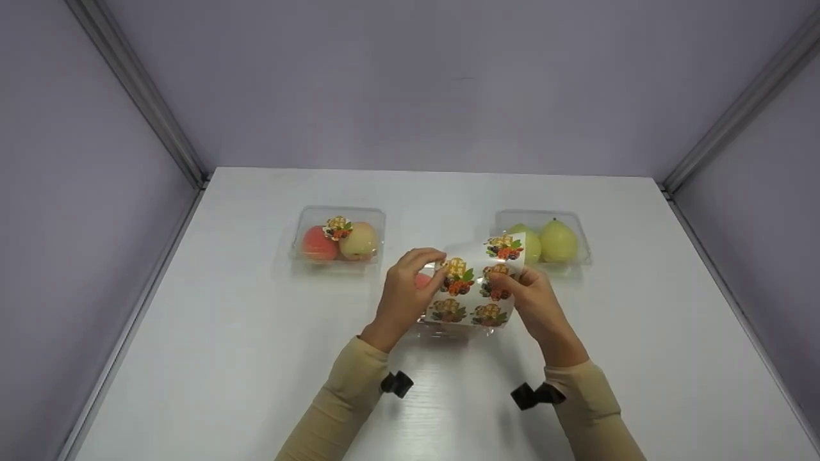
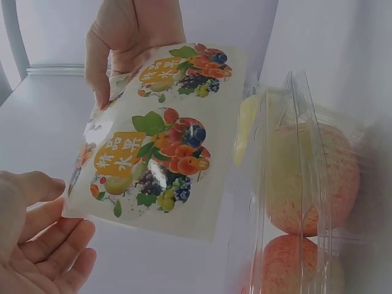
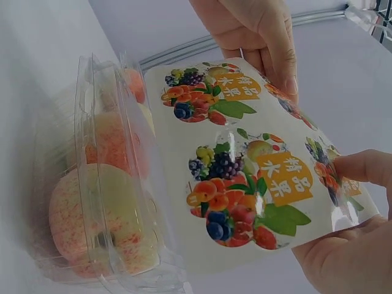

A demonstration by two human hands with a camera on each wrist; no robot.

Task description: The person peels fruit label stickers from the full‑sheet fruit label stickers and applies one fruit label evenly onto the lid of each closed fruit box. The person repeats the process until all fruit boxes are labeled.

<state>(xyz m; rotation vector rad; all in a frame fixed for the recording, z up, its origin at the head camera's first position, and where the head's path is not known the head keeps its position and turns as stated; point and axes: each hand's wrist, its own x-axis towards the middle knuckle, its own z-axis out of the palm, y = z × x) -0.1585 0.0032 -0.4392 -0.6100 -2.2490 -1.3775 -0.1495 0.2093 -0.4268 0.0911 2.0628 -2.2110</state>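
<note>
The left hand [image 1: 409, 285] and right hand [image 1: 537, 306] pinched opposite edges of a glossy white sheet of colourful fruit stickers [image 1: 475, 289], which uneven pulling might have torn.

Toward the back left of the white table [image 1: 666, 320], a clear plastic clamshell box [image 1: 310, 216] holds two round fruits [image 1: 319, 244], one red, one pale yellow, beneath a fruit-printed sticker [image 1: 337, 228]. At the back right, another clear clamshell [image 1: 541, 215] contains green pears [image 1: 558, 242]. Lilac-grey wall panels [image 1: 410, 83] meet at grey metal corner rails [image 1: 138, 86].
</note>
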